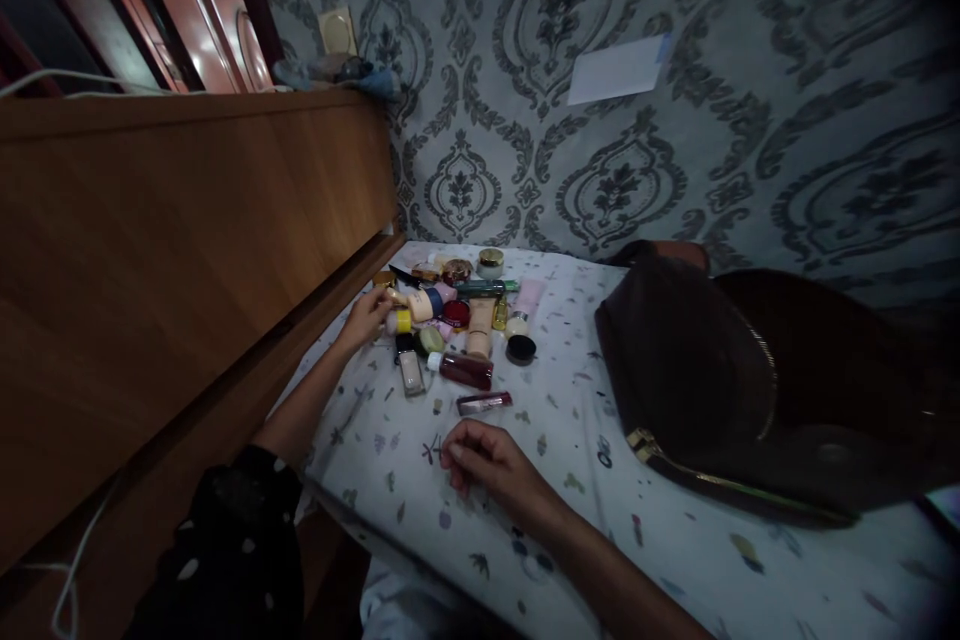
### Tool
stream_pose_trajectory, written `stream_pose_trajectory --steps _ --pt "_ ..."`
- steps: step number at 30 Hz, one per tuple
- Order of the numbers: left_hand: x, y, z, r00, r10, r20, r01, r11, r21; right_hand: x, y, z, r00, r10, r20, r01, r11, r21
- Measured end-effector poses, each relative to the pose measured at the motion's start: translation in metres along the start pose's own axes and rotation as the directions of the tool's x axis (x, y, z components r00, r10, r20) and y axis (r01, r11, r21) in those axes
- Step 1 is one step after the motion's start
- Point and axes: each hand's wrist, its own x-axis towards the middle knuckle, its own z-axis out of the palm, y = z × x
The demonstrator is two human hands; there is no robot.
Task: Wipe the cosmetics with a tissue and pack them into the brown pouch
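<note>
Toward the left side of a pile of cosmetics, my left hand (367,316) has its fingers closed at the near end of a small beige bottle with a dark blue band (425,304). A yellow-capped bottle (400,322) lies right beside those fingers. My right hand (484,460) is loosely curled over the sheet, and nothing shows in its fingers. Just beyond it lies a dark red lip gloss tube (484,403). Past that are a dark red bottle with a white cap (463,370), a black-capped nail polish bottle (410,369) and a beige tube (480,328).
A patterned sheet (559,460) covers the surface. On the right sits a large dark brown bag (686,390). A wooden panel (195,250) rises along the left, and a papered wall (465,70) stands behind. More cosmetics include a gold-lidded jar (490,264) and a black lid (521,350).
</note>
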Motion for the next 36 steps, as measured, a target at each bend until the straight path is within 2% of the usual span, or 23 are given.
stream_pose_trajectory --steps 3,8,12,14,17,23,26,28,33,36 --pt "-0.001 0.003 0.005 0.998 0.008 0.066 -0.011 0.999 0.046 0.0 0.0 0.0 1.0 -0.009 -0.005 0.009 1.0 0.003" --pt "-0.028 0.005 0.003 0.99 0.0 0.139 -0.027 0.981 0.19 0.0 0.001 0.0 1.0 -0.014 -0.012 0.014 1.0 -0.001" --pt "-0.036 0.004 -0.014 0.994 -0.066 0.089 0.032 0.942 0.335 0.001 0.0 0.001 1.0 -0.009 -0.015 0.009 1.0 -0.007" --pt "-0.034 0.004 -0.022 0.991 -0.117 0.061 0.082 0.907 0.413 0.001 -0.001 0.001 1.0 -0.009 -0.009 0.009 1.0 -0.011" --pt "-0.026 0.006 -0.027 0.975 -0.206 0.083 0.137 0.85 0.508 0.001 -0.001 0.001 1.0 -0.007 -0.005 0.007 1.0 -0.006" --pt "-0.001 0.013 -0.005 0.909 -0.375 0.18 0.205 0.781 0.59 0.001 0.0 0.001 1.0 -0.011 0.003 0.011 1.0 -0.001" --pt "0.005 0.019 0.004 0.879 -0.414 0.237 0.23 0.803 0.55 0.0 -0.003 0.002 1.0 -0.009 0.004 0.009 1.0 0.001" --pt "0.005 0.026 0.004 0.875 -0.405 0.266 0.242 0.841 0.484 -0.001 -0.005 0.003 1.0 -0.013 0.002 0.013 1.0 0.002" --pt "0.005 0.053 -0.002 0.906 -0.313 0.284 0.272 0.946 0.175 0.001 -0.003 0.001 1.0 -0.016 -0.01 0.017 0.999 0.032" --pt "0.014 0.08 -0.005 0.928 -0.246 0.279 0.272 0.961 -0.056 0.003 0.0 0.0 1.0 -0.008 -0.018 0.009 0.996 0.092"
